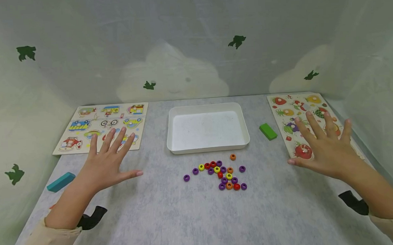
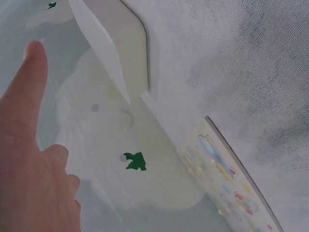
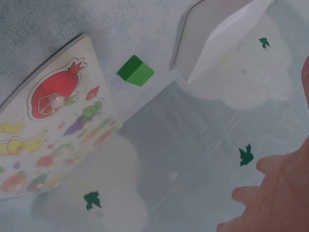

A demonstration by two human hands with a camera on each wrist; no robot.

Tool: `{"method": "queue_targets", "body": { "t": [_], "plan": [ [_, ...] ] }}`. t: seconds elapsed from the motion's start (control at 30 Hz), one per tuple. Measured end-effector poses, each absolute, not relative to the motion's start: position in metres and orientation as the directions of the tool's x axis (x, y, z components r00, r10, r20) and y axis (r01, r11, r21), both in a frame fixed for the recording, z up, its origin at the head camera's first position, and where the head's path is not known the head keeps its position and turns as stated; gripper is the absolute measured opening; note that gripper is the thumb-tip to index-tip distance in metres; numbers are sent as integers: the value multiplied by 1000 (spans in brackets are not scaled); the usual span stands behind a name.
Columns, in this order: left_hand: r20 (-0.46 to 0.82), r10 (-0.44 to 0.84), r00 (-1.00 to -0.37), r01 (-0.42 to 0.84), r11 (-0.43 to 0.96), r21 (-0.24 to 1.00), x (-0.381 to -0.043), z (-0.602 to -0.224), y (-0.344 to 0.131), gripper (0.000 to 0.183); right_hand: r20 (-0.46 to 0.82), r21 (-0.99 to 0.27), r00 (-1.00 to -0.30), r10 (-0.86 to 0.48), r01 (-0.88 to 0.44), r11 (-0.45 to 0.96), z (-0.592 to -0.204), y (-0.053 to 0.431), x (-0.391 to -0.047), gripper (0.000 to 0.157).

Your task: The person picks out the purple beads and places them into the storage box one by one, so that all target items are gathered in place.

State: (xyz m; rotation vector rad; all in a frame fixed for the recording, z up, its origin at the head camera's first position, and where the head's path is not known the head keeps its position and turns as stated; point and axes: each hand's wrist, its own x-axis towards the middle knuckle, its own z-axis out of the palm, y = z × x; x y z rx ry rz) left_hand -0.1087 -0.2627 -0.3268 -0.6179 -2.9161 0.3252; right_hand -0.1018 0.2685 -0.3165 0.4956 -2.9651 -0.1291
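Observation:
My left hand [image 1: 107, 168] is held up with its fingers spread, holding nothing; in the head view it overlaps the near edge of a vehicle puzzle board [image 1: 94, 121]. On the other side my right hand [image 1: 327, 153], fingers likewise splayed and free of any object, overlaps a fruit puzzle board [image 1: 283, 111]. Between the hands lies a loose scatter of purple, red, yellow and orange beads [image 1: 223, 169]. Behind the beads stands a shallow white tray [image 1: 208, 149]. A green block [image 1: 268, 131] sits between the tray and the fruit board.
A teal block [image 1: 61, 182] lies at the table's left side, beside my left forearm. Pale curtains [image 1: 186, 35] with dark green bird shapes [image 1: 237, 41] enclose the back and sides of the table [image 1: 161, 219]. Black straps [image 1: 92, 218] show at both wrists.

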Motion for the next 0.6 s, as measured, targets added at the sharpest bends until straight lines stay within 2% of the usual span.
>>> {"method": "queue_targets", "body": {
  "t": [0.33, 0.47, 0.6],
  "plan": [
    [164, 494, -854, 453, 860, -233, -114, -326, -262, 101, 172, 93, -910, -377, -366, 926, -315, 261, -102, 104],
    [210, 533, -820, 500, 845, -191, -122, -329, -257, 103, 251, 21, -856, -452, -462, 887, -318, 248, -103, 104],
    [247, 549, -799, 549, 832, -73, -134, -336, -246, 102, 306, -94, -804, -509, -558, 825, -331, 230, -106, 100]
  ]
}}
